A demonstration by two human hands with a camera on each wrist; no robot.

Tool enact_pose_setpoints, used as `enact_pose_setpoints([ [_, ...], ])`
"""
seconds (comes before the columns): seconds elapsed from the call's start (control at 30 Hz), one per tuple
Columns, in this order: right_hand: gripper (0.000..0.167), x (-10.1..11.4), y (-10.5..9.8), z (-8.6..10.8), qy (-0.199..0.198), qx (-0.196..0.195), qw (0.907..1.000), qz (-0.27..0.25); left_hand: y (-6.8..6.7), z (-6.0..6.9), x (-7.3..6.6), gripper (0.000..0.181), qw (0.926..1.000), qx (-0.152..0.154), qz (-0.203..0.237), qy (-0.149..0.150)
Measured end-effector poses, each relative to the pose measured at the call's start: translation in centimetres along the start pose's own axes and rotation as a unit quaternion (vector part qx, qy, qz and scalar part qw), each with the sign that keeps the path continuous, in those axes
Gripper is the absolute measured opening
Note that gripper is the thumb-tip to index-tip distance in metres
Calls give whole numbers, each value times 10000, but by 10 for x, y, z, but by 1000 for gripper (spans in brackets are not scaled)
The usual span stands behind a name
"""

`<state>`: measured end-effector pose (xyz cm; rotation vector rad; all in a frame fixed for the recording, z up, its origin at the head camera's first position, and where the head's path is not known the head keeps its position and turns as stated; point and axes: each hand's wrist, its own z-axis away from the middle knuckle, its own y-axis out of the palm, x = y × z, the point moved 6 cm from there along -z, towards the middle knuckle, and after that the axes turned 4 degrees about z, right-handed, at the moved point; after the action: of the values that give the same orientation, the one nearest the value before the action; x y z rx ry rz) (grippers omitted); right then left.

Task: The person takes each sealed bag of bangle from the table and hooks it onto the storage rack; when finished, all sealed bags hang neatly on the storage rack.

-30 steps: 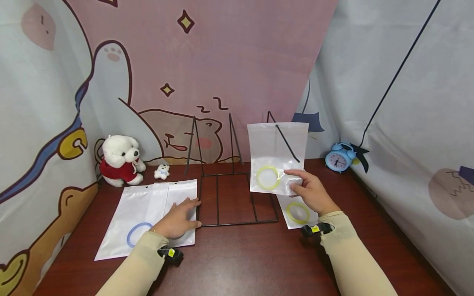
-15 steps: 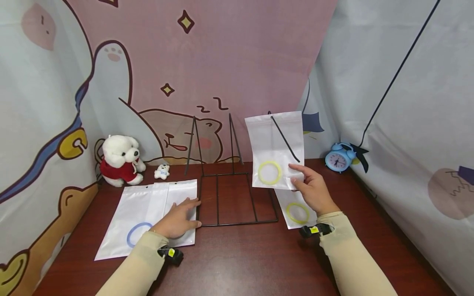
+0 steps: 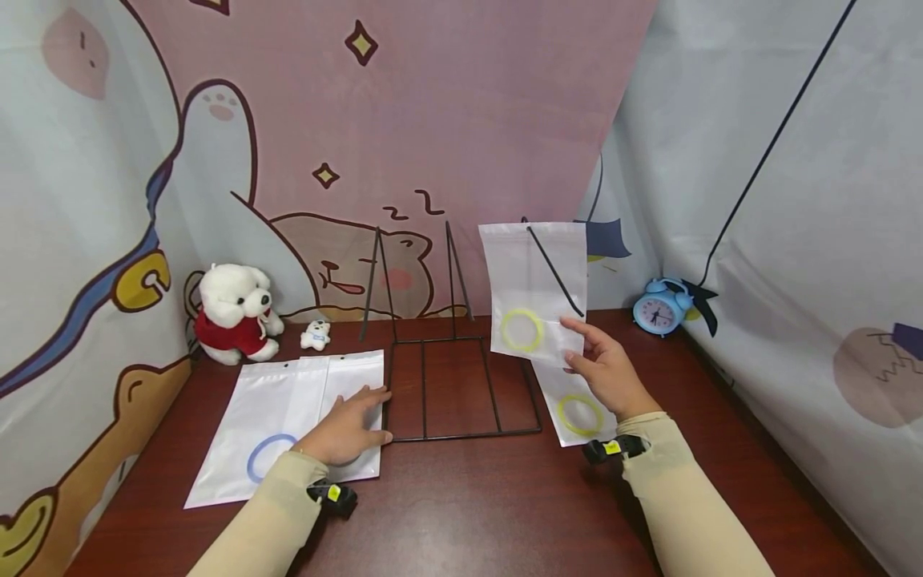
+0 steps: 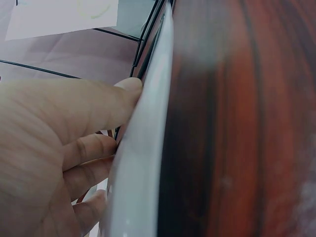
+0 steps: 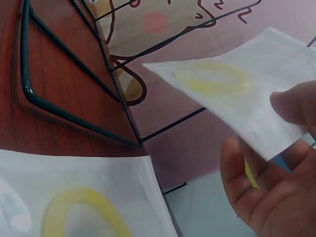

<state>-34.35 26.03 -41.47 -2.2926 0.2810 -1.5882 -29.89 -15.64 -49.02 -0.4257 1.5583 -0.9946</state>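
Note:
In the head view, a white plastic zip bag [image 3: 530,268] with a yellow ring in it hangs on the right prong [image 3: 554,268] of a black wire rack [image 3: 424,393]; the prong comes out through its top. My right hand [image 3: 609,370] pinches the bag's lower right corner, thumb and fingers on opposite faces in the right wrist view. A second bag [image 3: 566,401] with a yellow ring lies on the table below. My left hand [image 3: 346,425] lies across white bags [image 3: 267,401], one with a blue ring, its fingertips at the rack's left edge.
A white plush dog [image 3: 231,308] in red and a small white figurine [image 3: 315,334] stand at the back left. A blue alarm clock [image 3: 659,307] stands at the back right. The rack's other two prongs [image 3: 457,272] bear no bag.
The bag in my right hand has gone back and up along the prong, then its lower edge has swung slightly away. My left hand has stayed in place.

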Motion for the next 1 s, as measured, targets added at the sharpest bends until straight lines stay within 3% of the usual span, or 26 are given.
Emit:
enact_pose_setpoints([
  [0.33, 56, -9, -3, -1, 71, -7, 9993, 359, -1, 1, -2, 68, 10000, 22, 0, -29],
  [0.5, 53, -14, -6, -1, 191, -182, 9992, 293, -1, 2, -3, 68, 10000, 29, 37, -23],
  [0.63, 48, -20, -14, 0, 573, -576, 9963, 292, -1, 3, -4, 68, 10000, 30, 55, -18],
  [0.77, 45, -33, -25, 0, 1121, -1003, 9875, 473, -2, 3, -4, 68, 10000, 28, 50, -1],
  [1.0, 55, -65, -38, 5, 2151, -970, 9650, 1143, -1, 2, -3, 68, 10000, 31, 49, 33],
])
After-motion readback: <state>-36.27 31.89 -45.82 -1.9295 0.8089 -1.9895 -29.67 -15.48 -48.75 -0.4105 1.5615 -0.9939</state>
